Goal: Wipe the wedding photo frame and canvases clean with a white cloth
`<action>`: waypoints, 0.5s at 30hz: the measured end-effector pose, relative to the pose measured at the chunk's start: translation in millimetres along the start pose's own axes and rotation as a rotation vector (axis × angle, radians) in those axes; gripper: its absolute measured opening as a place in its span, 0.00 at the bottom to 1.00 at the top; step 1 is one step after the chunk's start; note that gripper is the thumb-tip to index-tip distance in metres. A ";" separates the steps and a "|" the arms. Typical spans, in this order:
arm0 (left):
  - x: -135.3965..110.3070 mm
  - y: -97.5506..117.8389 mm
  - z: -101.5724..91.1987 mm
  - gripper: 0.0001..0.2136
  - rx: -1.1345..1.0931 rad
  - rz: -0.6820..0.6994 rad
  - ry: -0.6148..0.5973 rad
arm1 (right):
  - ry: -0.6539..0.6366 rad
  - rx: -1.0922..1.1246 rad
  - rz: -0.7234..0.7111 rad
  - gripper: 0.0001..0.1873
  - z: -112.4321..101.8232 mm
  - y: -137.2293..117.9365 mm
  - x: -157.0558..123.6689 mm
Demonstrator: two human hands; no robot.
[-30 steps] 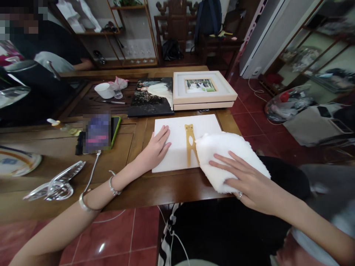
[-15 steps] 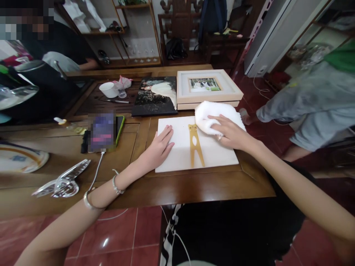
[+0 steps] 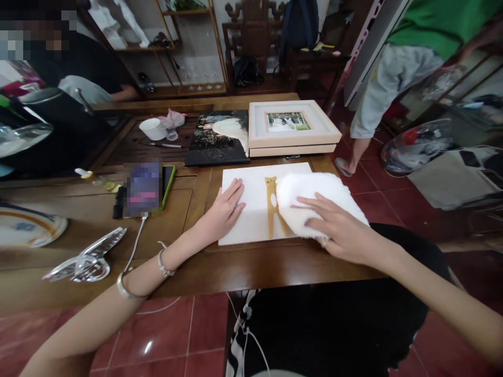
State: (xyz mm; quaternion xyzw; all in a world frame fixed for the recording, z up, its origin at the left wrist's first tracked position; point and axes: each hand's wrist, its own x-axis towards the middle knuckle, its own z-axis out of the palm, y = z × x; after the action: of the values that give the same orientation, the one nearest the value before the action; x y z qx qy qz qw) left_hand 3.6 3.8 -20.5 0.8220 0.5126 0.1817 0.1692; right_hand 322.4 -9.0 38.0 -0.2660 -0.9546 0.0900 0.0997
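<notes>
A white board [image 3: 251, 209] lies flat on the wooden table, with a tan, cat-headed flat figure [image 3: 270, 196] with two long legs in its middle. My left hand [image 3: 226, 209] rests on the board's left edge, fingers stretched out and holding nothing. My right hand [image 3: 338, 225] presses down on a fluffy white cloth [image 3: 314, 191], fingers over its top and lower edge. The cloth covers the right part of the board and part of the figure's right leg.
Behind the board are a dark photo panel [image 3: 218, 139] and a pale picture frame [image 3: 294, 141]. To the left lie a phone [image 3: 143, 186], a silver clip-like object [image 3: 88, 262] and a dropper bottle [image 3: 102, 181]. A person in a green top [image 3: 440, 26] stands at right.
My right hand has slid the cloth toward me and slightly right, down the board. My left hand stays on the board. The person at right has moved and now stands more upright in view.
</notes>
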 end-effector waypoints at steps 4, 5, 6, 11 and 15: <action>-0.2 2.0 0.0 0.25 0.011 -0.001 -0.003 | -0.079 0.016 0.009 0.17 -12.1 -35.6 -20.1; -0.1 2.4 0.0 0.25 0.014 0.001 -0.004 | -0.086 0.019 0.019 0.17 -13.9 -40.2 -22.4; 0.0 2.8 0.0 0.25 0.016 0.003 -0.004 | -0.086 0.022 0.029 0.18 -14.9 -42.4 -23.4; 0.1 1.9 0.3 0.25 0.002 0.000 -0.001 | -0.017 0.050 0.161 0.17 -6.9 -23.2 -6.6; -0.2 -0.5 0.4 0.25 0.004 0.001 0.004 | 0.092 0.054 0.317 0.13 0.7 2.8 25.2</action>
State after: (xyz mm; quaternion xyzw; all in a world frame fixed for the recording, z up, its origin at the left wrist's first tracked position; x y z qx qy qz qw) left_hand 3.3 3.8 -21.1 0.8221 0.5130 0.1825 0.1663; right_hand 302.5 6.6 40.3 -0.4141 -0.8925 0.1179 0.1348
